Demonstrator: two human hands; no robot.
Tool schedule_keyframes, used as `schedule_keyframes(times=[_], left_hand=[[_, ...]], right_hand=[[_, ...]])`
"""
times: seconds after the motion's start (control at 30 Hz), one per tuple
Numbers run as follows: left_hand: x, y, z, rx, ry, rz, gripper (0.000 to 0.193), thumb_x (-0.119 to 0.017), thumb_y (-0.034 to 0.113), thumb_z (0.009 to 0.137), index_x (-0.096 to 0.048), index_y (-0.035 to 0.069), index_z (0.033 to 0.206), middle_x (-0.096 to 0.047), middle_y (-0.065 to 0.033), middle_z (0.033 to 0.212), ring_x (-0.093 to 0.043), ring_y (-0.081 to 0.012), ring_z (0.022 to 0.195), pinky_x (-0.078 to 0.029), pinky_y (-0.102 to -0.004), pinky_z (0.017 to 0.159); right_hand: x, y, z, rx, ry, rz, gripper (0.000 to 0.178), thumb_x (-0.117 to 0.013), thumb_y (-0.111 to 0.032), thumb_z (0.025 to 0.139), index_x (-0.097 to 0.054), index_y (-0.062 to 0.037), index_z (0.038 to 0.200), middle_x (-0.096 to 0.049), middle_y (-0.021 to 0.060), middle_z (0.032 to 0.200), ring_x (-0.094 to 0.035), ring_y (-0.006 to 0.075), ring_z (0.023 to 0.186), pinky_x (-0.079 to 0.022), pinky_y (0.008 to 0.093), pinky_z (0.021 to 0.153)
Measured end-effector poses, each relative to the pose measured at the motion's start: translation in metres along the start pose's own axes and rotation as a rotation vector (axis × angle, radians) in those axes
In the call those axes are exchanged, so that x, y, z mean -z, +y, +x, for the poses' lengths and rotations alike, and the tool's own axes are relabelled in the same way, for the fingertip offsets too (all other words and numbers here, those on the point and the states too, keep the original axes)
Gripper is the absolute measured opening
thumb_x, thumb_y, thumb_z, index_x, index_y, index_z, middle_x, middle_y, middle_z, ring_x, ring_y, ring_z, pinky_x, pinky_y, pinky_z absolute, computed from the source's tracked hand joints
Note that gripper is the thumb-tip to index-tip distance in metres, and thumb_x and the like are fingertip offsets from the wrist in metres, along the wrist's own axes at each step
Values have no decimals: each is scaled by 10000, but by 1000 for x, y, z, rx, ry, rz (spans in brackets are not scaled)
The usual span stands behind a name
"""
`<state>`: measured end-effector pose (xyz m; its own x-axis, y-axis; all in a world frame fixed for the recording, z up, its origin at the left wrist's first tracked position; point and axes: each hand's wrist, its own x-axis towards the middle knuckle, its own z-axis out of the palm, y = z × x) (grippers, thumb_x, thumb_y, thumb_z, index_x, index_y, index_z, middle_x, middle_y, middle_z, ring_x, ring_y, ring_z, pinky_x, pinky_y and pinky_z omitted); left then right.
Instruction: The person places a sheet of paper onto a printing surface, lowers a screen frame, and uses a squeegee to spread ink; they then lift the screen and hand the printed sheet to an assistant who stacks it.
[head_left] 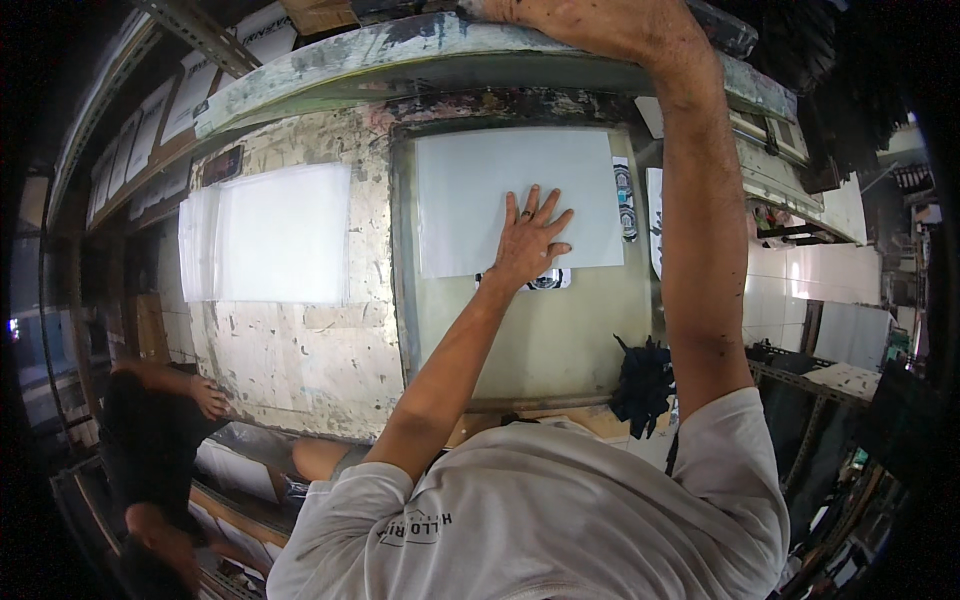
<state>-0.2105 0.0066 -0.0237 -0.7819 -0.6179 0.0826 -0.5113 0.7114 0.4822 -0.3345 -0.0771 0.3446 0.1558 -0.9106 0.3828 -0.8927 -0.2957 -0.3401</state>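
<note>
My left hand [530,240] lies flat with its fingers spread on a large white sheet [465,185]. That sheet rests on a pale greenish panel [500,350] set in a darker border. Printed pieces in black, white and blue peek out past the sheet's right side [624,195] and under its lower edge. At the top of the picture my right hand [565,14] reaches over a long, paint-stained frame bar [390,50]. Its fingers are mostly cut off by the picture's edge, so their grip does not show.
A stack of white sheets [285,235] sits on the paint-spotted table [300,370] at left. A crumpled black cloth [643,385] hangs by the panel's near right corner. Another person's hand [208,397] touches the table's left edge. Boxes [190,90] fill a shelf beyond.
</note>
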Motion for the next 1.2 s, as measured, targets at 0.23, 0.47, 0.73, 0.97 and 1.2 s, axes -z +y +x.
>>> schedule_keyframes(times=[0.23,0.47,0.73,0.97,1.2], left_hand=[[17,-5,-5,-61,63,-87,599,-602,463,947,-507,213,1483,-378,-112,1599,-230,-384,1518,-31,-675,1193],[138,-15,-76,313,1019,-809,813,-750,-61,733,-427,1,1477,-592,-138,1344,-569,-262,1233,-426,-405,1085],[141,-42,-208,561,1140,-1013,868,-815,-97,599,-475,-24,1394,-638,-109,1209,-634,-208,1045,-545,-324,885],[66,-59,-247,692,984,-608,1017,-950,36,493,-487,-24,1397,-496,-155,1424,-489,-291,1280,-426,-423,1093],[56,-65,-255,697,883,-182,969,-977,183,484,-567,19,1346,-378,-184,1513,-332,-374,1392,-346,-484,1149]], right_hand=[[6,-13,-11,-14,-4,9,484,-795,-416,713,-785,-22,995,-748,158,816,-688,286,755,-533,407,768],[-40,-4,-67,257,207,-77,534,-843,-354,748,-731,-130,1220,-750,187,972,-703,258,693,-526,358,649],[-104,-28,-187,35,45,96,418,-757,-250,819,-726,-220,1234,-676,150,865,-662,308,800,-516,426,702],[-189,5,-228,-292,-477,331,471,-752,-193,844,-680,-208,1309,-708,155,1021,-668,337,956,-484,490,874],[-236,19,-235,-140,-343,-5,794,-810,-69,649,-588,-198,1401,-568,132,1176,-500,296,1119,-299,477,982]])
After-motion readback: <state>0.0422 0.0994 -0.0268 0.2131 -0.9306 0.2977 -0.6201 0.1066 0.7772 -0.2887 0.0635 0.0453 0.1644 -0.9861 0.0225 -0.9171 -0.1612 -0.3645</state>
